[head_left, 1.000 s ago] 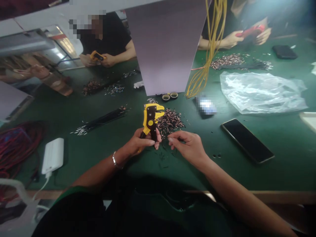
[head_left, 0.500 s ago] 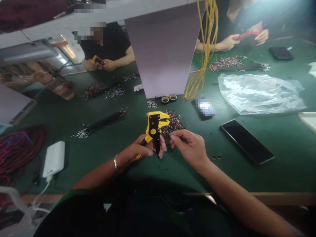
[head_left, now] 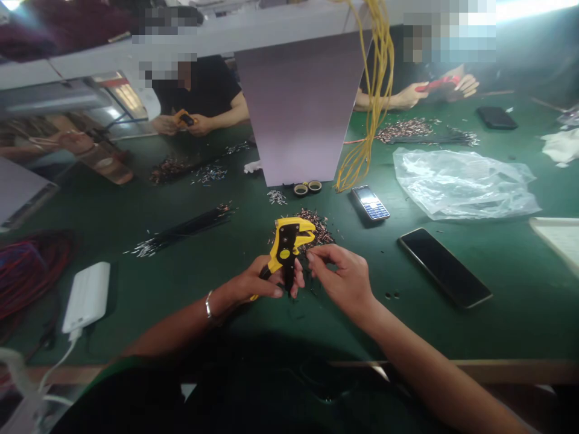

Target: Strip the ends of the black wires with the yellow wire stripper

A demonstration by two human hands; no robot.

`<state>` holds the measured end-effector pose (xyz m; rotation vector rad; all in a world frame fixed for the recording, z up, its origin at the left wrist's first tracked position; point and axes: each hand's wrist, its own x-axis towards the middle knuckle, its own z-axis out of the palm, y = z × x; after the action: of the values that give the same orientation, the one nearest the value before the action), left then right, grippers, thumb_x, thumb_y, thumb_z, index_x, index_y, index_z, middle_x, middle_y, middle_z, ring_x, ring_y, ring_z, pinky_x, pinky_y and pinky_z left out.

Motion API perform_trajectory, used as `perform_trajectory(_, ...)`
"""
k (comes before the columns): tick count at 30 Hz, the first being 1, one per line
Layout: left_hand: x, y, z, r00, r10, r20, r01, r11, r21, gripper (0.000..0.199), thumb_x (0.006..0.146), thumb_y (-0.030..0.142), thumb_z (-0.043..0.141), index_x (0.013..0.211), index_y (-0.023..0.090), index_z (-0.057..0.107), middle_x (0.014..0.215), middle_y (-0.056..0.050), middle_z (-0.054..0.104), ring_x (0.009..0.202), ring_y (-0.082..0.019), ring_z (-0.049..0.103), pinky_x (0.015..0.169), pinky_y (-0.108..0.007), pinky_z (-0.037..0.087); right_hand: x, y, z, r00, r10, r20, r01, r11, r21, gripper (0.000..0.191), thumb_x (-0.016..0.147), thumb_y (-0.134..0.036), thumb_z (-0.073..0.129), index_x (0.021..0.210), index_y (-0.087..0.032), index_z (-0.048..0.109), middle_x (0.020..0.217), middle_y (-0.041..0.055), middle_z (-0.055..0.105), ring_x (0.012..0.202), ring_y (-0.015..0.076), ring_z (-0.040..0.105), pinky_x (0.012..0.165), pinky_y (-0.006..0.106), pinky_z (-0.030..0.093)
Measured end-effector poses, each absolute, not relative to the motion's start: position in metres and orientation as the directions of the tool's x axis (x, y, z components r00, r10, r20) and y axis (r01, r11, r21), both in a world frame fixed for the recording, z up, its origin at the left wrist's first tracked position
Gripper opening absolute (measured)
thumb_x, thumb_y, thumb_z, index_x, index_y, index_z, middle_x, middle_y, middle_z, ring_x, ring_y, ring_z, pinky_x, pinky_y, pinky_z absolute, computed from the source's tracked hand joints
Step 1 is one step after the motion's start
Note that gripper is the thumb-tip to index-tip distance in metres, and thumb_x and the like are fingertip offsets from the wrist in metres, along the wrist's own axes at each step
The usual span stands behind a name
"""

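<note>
My left hand [head_left: 266, 278] is wrapped round the handles of a yellow and black wire stripper [head_left: 286, 244], its jaws pointing right. Close to the jaws on the right, my right hand [head_left: 339, 271] has thumb and forefinger pinched together; what they hold is too small to make out. Behind the tool lies a pile of short dark pieces with copper ends [head_left: 319, 224]. Small pale pieces [head_left: 277, 197] and two tape rolls [head_left: 307, 188] are farther back. A bundle of black wires [head_left: 185, 229] lies to the left.
On the right are a keypad phone [head_left: 371, 203], a large black phone [head_left: 443, 267] and a plastic bag [head_left: 461, 184]. A white power bank [head_left: 87, 296] and red cables [head_left: 29, 271] lie left. Yellow wires [head_left: 380, 78] hang beside a panel [head_left: 301, 114]. People work across the table.
The view has shifted slightly, so the table's items sit a little lower and left. My right fingers are nearer the tool's jaws. My left hand keeps its hold on the tool.
</note>
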<state>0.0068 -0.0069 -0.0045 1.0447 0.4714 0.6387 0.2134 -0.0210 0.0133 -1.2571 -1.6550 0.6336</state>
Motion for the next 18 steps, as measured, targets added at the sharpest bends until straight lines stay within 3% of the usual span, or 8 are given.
perform_trajectory(10,0.0066,-0.0054,-0.0047,0.725,0.685,-0.070,-0.194,0.301,0.934,0.046,0.066,0.018,0.076,0.110,0.012,0.065,0.101,-0.014,0.069,0.081,-0.022,0.063,0.078,-0.038,0.050,0.2133,-0.0219,0.0151,-0.049,0.918,0.393,0.458,0.371,-0.808,0.017,0.084,-0.022,0.057,0.072,-0.023,0.069,0.065,-0.0006,0.073,0.056,0.0131,0.066,0.060,0.026,0.052)
perform_trajectory(18,0.0080,-0.0057,-0.0019,0.718,0.692,-0.068,-0.139,0.238,0.961,0.034,0.068,0.023,0.077,0.098,0.012,0.067,0.095,-0.012,0.068,0.081,-0.022,0.062,0.076,-0.036,0.048,0.2090,-0.0244,0.0141,-0.060,0.894,0.445,0.457,0.421,-0.784,0.018,0.084,-0.019,0.057,0.071,-0.022,0.067,0.061,-0.0011,0.071,0.056,0.0124,0.064,0.059,0.025,0.051)
